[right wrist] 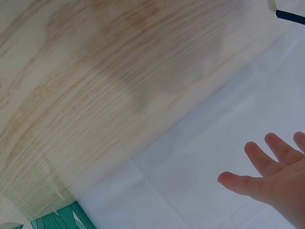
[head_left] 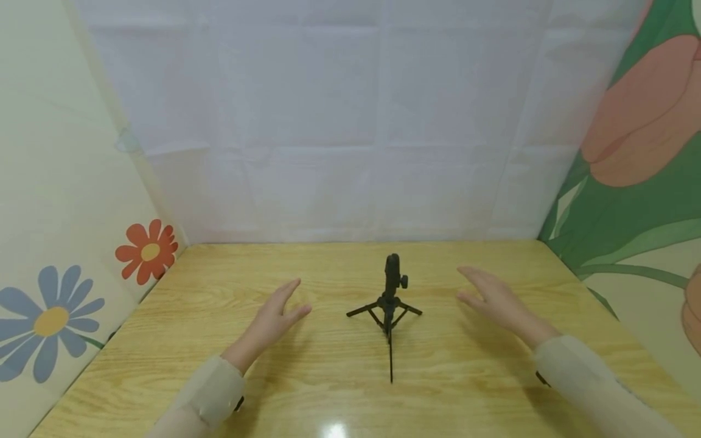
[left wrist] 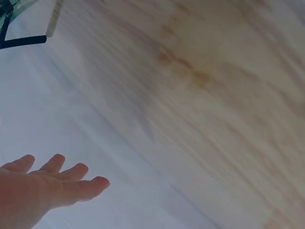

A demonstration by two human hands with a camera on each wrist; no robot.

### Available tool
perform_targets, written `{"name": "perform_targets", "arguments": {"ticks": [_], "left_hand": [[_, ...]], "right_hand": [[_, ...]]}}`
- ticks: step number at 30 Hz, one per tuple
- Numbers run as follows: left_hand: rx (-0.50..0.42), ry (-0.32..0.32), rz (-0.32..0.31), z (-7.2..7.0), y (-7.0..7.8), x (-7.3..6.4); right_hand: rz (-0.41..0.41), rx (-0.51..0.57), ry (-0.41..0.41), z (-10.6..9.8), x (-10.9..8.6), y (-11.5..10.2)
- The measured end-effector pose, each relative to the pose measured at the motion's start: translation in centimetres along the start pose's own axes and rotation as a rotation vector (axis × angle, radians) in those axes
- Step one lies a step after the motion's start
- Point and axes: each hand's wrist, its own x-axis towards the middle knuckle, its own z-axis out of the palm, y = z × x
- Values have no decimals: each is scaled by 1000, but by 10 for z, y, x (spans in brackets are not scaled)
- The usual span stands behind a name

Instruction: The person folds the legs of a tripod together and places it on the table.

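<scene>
A small black tripod stands upright on the wooden table, its legs spread and a knob on the right of its upper part. To its left my left hand hovers over the table, fingers straight and thumb apart, holding nothing. My right hand is held out on the other side of the tripod, also empty with fingers extended. In the left wrist view the left hand shows spread fingers, and a dark tripod leg enters at the top left. The right wrist view shows the right hand with fingers spread and a leg tip at the upper right corner.
The wooden table reaches back to a creased white cloth. A flower-printed panel borders the left side, and a green panel with large pink flowers borders the right.
</scene>
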Motion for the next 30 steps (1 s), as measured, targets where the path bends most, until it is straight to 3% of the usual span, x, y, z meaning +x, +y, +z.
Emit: {"name": "perform_targets", "arguments": {"ticks": [30], "left_hand": [[-87, -48, -5, 15, 18, -3]], "right_hand": [[1, 50, -22, 15, 2, -20]]}}
